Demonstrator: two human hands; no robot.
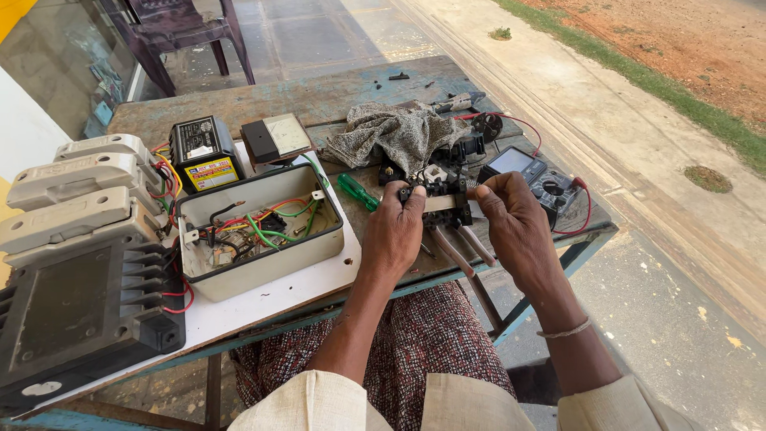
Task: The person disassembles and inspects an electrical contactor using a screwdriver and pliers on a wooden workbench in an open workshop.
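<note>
Over at the left edge of the worn wooden bench (263,100) there's a stack of grey and black switch units (80,239), then an open white plastic box full of coloured wires (259,227) on a white board (271,299). Near the front edge, the left hand (392,231) pinches one end of a small black electrical part with a metal strip (437,199), and the right hand (515,223) grips the other end. A black multimeter (531,175) sits just behind, toward the right edge.

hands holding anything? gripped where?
Both hold one small black electrical part with a metal strip: left hand pinches its left end, right hand its right end.
</note>
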